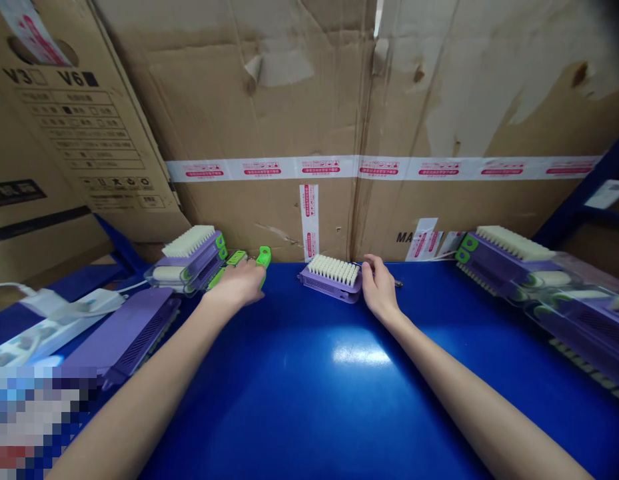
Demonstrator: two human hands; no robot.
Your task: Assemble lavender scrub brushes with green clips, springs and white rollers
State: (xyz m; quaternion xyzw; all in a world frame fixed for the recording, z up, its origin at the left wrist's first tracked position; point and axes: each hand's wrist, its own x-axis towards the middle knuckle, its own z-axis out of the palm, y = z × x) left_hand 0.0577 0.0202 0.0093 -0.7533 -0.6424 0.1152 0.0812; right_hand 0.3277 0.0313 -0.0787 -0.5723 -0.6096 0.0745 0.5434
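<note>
A purple brush block with white bristles (pixel 333 276) lies at the back of the blue table (pixel 339 373), bristles up. My right hand (pixel 378 288) rests beside its right end, fingers curled and touching the block, with a thin dark tool (pixel 396 284) just behind them. My left hand (pixel 238 285) is closed over a green plastic handle piece (pixel 262 257) next to a stack of purple brushes with green clips (pixel 192 260) on the left.
Large taped cardboard boxes (pixel 339 133) wall off the back. More purple brushes (pixel 529 273) lie in a row on the right. On the left lie a long purple part (pixel 124 333) and a white power strip (pixel 49 323).
</note>
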